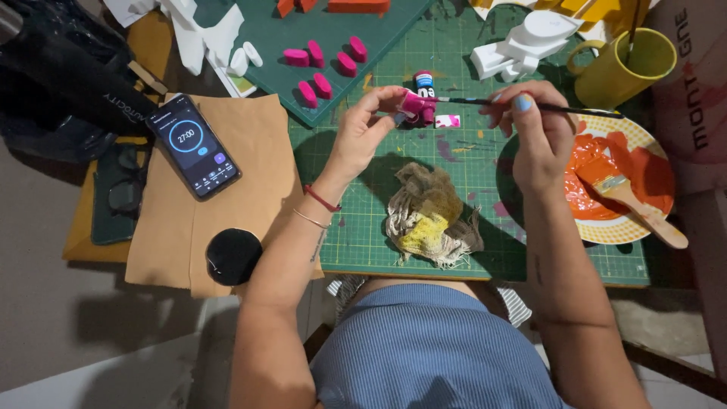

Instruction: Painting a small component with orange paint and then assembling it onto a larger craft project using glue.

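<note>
Left hand pinches small pink piece above green cutting mat on the desk; right hand, grip closed on thin brush, tip at the piece. Risk: wet paint smearing onto fingertips, or piece slipping onto rag below.

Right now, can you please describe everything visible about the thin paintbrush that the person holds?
The thin paintbrush has a long, slim, dark handle and lies almost level above the green cutting mat. The right hand pinches it near the middle, and its rear end reaches toward the yellow mug. Its tip touches a small pink painted piece, held in the fingers of the left hand. The bristles are too small to make out.
</note>
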